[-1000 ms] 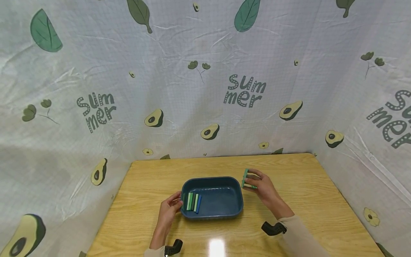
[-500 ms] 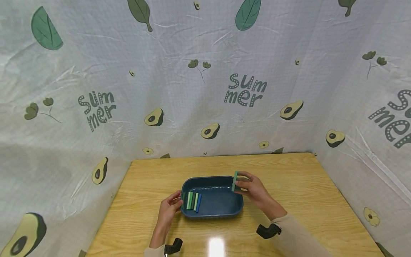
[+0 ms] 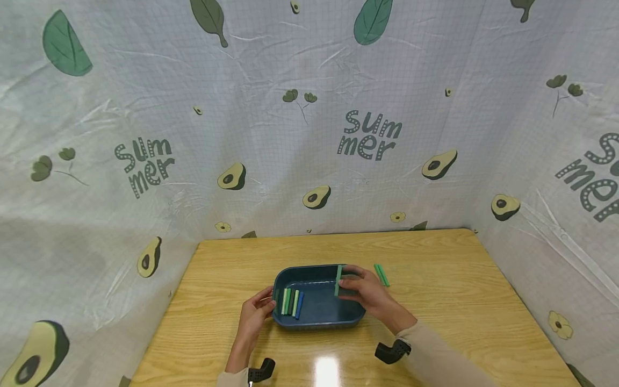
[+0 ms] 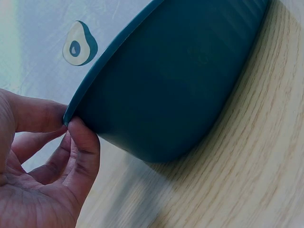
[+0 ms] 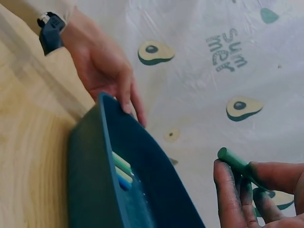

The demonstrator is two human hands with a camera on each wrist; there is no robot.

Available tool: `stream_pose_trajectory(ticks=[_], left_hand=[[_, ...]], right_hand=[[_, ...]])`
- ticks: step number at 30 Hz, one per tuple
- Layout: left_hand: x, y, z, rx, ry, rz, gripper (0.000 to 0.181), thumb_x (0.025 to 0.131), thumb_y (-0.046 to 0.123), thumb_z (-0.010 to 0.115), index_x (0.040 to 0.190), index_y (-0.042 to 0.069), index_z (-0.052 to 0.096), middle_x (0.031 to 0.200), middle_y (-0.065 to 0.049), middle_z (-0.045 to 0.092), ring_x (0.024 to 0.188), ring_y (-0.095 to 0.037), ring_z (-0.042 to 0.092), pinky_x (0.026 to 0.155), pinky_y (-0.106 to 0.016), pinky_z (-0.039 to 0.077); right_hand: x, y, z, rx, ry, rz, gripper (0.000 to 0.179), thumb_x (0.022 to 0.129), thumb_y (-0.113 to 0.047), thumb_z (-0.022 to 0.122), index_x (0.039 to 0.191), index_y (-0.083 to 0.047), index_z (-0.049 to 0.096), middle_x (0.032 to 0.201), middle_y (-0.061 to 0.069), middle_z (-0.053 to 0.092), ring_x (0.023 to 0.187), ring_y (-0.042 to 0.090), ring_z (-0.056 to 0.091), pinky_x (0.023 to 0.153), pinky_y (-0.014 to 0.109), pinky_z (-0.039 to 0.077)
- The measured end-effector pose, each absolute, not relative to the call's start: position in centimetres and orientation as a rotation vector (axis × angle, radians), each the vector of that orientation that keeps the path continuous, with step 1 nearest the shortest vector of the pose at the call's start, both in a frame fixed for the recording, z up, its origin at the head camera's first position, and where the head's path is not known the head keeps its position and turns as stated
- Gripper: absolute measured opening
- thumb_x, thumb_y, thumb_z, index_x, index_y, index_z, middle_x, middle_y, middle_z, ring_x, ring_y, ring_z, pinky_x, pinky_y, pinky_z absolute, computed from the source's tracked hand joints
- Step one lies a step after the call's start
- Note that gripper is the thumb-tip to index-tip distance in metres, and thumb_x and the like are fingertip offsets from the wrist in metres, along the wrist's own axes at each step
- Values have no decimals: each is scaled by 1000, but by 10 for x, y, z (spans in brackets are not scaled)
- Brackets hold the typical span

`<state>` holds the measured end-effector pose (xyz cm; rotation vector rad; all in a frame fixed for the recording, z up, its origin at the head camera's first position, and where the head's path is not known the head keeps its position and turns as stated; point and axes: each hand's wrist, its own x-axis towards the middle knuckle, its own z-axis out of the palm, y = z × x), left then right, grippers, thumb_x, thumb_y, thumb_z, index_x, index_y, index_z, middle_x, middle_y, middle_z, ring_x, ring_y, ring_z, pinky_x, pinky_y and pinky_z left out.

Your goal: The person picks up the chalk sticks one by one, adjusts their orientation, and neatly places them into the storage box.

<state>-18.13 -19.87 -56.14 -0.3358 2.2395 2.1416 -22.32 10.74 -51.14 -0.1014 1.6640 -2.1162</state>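
Observation:
A dark blue rectangular tub (image 3: 319,326) stands on the wooden table. At its left end my left hand (image 3: 253,318) pinches the rim between thumb and fingers, as the left wrist view shows close up. Over the tub's right half, my right hand (image 3: 369,294) pinches a green chalk stick (image 5: 230,159) between thumb and fingertips; green dust marks those fingers. Inside the tub, at the left, several green and pale green chalk sticks (image 3: 289,302) lie side by side, with a blue chalk stick (image 3: 299,306) at the right of the row.
Two green chalk sticks (image 3: 381,274) lie together on the wooden table (image 3: 435,301), just beyond the tub's right end. A white cloth (image 3: 271,140) printed with avocados and leaves hangs behind and at both sides.
My right hand has moved left with the green chalk stick, from beside the tub to over it. The two green chalk sticks on the table have come into view behind it. My left hand stays put.

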Motion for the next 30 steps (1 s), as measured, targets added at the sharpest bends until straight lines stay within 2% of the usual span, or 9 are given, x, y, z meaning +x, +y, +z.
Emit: stream_pose_trajectory(ticks=[8,16,24,30], left_hand=[[-184,-199,-564,-360,2245,2143,43,93,-5,56,136,0,56,129,-23,57,101,-18,60,74,-24,55],[-184,-199,-566,-358,2256,2130,43,94,-5,56,136,0,56,129,-23,57,101,-18,60,74,-25,55],[-184,-199,-566,-357,2255,2127,43,94,-4,56,137,0,55,129,-23,57,102,-18,60,74,-24,55],[-184,-199,-565,-359,2251,2129,43,94,-4,56,137,0,55,130,-23,56,102,-17,60,75,-25,55]], right_hand=[[-225,89,-519,-90,1647,-2088,63,93,-6,62,147,4,32,112,10,61,94,19,68,93,48,54],[-225,70,-530,-69,1673,-2015,59,92,-1,61,145,6,35,116,22,58,94,22,68,91,50,54],[-225,55,-540,-6,1706,-1959,56,88,3,63,140,7,41,97,14,63,83,20,68,84,49,57],[-226,49,-548,21,1751,-1906,54,86,1,65,137,6,46,96,13,65,84,20,68,80,45,59]])
